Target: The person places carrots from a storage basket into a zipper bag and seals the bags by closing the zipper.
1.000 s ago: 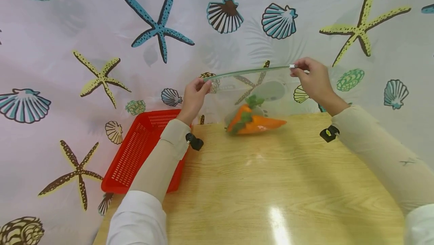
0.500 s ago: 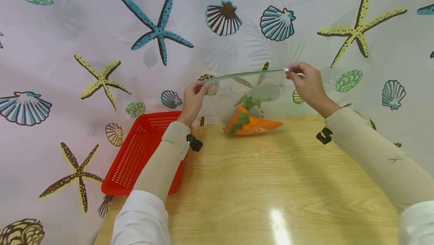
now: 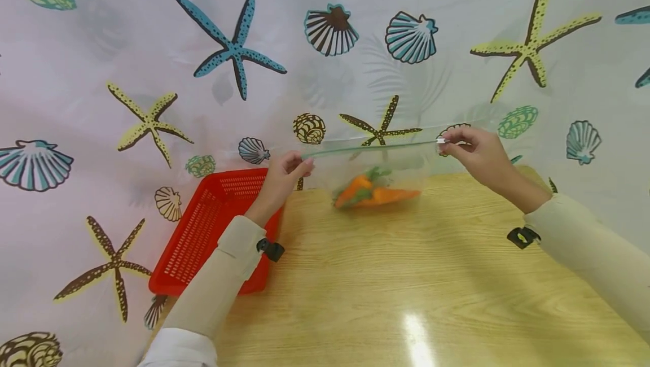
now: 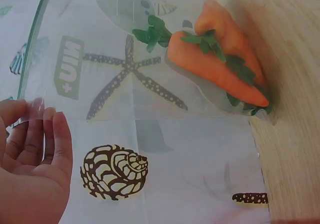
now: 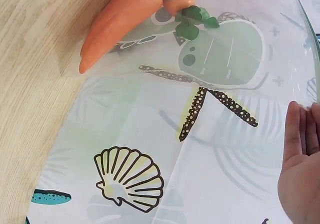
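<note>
A clear zip bag (image 4: 70,68) hangs by its green-edged top (image 3: 376,147) between my two hands, low over the far side of the table. Two orange carrots (image 4: 215,58) with green leaves lie at its bottom, seen through the printed plastic. My left hand (image 3: 281,179) pinches the left end of the strip between thumb and fingers. At the opposite end, my right hand (image 3: 482,157) pinches the corner by a small white slider (image 3: 440,140). In the right wrist view only part of the right hand shows, at the right edge.
A red perforated basket (image 3: 175,254) stands on the left of the wooden table (image 3: 355,288), partly behind my left forearm. A white cloth (image 3: 284,28) printed with starfish and shells covers the back and left side.
Both hands have come down with the bag, and its top strip now sits lower against the cloth. Most recently my right hand moved outward to the right. The basket stays in place.
</note>
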`<action>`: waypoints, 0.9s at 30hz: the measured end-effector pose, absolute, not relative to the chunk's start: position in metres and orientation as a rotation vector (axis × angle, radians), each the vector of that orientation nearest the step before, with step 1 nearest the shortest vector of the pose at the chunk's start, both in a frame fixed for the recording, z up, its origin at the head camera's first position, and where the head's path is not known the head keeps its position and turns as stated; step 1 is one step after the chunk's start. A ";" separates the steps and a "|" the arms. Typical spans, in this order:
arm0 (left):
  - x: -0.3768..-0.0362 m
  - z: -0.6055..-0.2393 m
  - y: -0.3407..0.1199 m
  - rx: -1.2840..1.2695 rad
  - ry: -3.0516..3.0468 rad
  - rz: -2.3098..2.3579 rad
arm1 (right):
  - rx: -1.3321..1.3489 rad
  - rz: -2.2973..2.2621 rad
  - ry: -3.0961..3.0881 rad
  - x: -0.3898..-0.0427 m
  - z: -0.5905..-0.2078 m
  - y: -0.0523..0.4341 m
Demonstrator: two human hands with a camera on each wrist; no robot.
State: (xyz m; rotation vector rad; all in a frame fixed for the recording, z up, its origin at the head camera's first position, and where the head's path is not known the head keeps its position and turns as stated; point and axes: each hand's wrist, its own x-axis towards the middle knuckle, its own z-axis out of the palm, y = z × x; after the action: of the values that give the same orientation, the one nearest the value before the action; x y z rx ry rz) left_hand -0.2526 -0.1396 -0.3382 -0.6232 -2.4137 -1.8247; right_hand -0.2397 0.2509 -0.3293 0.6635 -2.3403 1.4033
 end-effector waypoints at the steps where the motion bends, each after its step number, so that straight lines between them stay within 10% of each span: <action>1: -0.249 -0.342 -0.143 -0.629 -2.443 -1.810 | 0.669 1.405 -2.357 -0.238 -0.333 0.253; 27: -0.166 -0.407 -0.149 -0.978 -2.954 -1.218 | 1.221 1.185 -2.405 -0.163 -0.375 0.255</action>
State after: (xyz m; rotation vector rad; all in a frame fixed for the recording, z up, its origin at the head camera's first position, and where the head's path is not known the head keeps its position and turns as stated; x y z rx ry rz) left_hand -0.1662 -0.1492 -0.4070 -0.9783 -2.9539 -1.2182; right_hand -0.1630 0.2547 -0.3747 1.2215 -2.4048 1.1852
